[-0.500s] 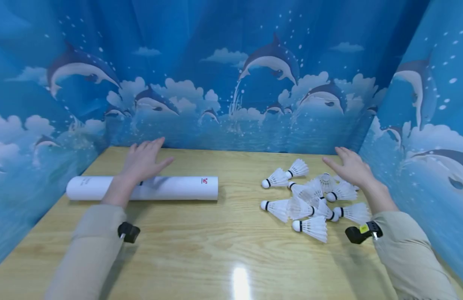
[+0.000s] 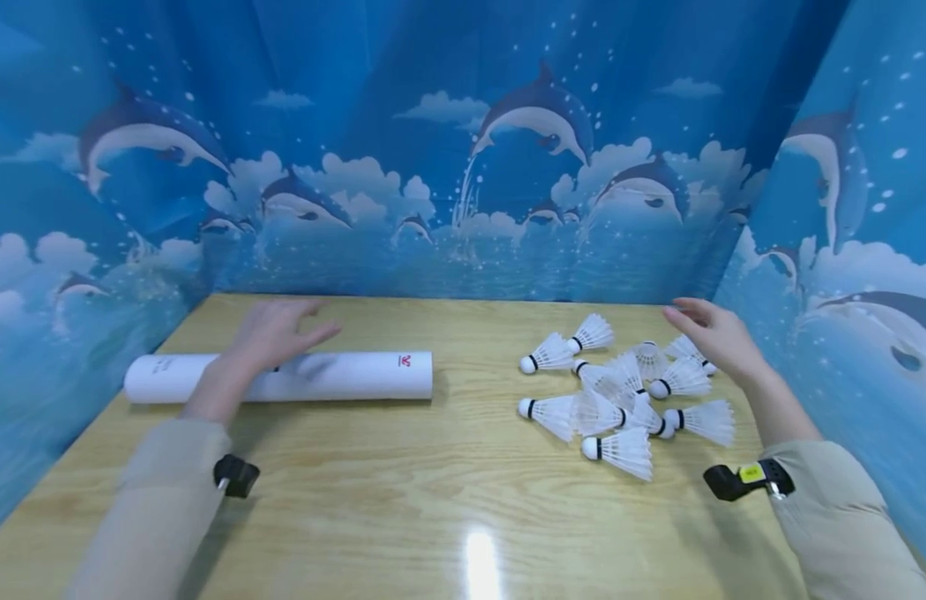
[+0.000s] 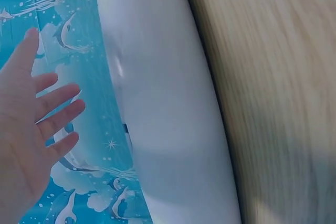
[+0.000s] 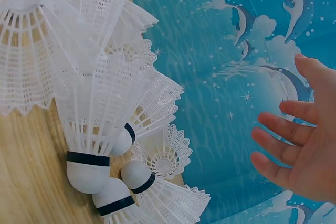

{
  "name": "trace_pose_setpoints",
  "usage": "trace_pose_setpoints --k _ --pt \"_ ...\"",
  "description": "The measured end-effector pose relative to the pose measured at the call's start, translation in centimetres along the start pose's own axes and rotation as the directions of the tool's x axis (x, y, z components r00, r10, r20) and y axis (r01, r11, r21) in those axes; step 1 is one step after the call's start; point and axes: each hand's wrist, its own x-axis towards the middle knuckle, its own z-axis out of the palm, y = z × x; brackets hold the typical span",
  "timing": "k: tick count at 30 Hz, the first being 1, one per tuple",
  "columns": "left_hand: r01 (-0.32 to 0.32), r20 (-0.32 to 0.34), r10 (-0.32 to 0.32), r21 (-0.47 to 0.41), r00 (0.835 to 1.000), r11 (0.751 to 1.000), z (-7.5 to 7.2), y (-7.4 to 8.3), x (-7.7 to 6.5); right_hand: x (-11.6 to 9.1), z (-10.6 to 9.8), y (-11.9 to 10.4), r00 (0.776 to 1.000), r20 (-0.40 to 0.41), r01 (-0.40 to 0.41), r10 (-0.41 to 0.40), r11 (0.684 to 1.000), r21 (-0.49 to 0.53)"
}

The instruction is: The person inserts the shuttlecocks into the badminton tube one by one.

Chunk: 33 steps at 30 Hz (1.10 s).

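– How does the left hand (image 2: 271,337) lie?
– Fingers parted, gripping nothing, thumb towards three o'clock.
– And the tube (image 2: 350,377)?
– On the table (image 2: 387,483), at that hand's six o'clock; the wrist passes over it. Its long axis runs nine to three, red mark (image 2: 404,361) at the three end. I can't tell whether the wrist touches it.
– Is the right hand (image 2: 721,337) nearer?
– No, the left is, easily. The right is well off at three, fingers loosely bent, holding nothing.
– What's near that one?
– The shuttles (image 2: 620,383), heaped at its eight o'clock, some overlapping. Past both hands, at twelve, hangs the curtain (image 2: 402,100).
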Motion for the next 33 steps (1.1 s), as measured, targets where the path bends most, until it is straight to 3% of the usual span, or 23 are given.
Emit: trace_pose_setpoints --k 13,22,33 --pt "-0.062 0.112 0.068 -0.053 0.991 0.997 1.6 -0.6 -1.3 -3.1 0.7 1.3 0.998 0.057 0.016 -0.02 0.998 0.065" --pt "-0.157 0.095 0.159 -0.028 0.983 0.987 2.7 -0.5 -1.6 -5.0 0.2 4.2 0.997 0.078 -0.019 0.016 0.999 0.038" --pt "-0.19 0.105 0.19 -0.008 0.976 0.982 3.5 -0.7 -1.9 -6.9 -0.3 7.7 0.99 0.127 -0.065 0.067 0.998 -0.015"
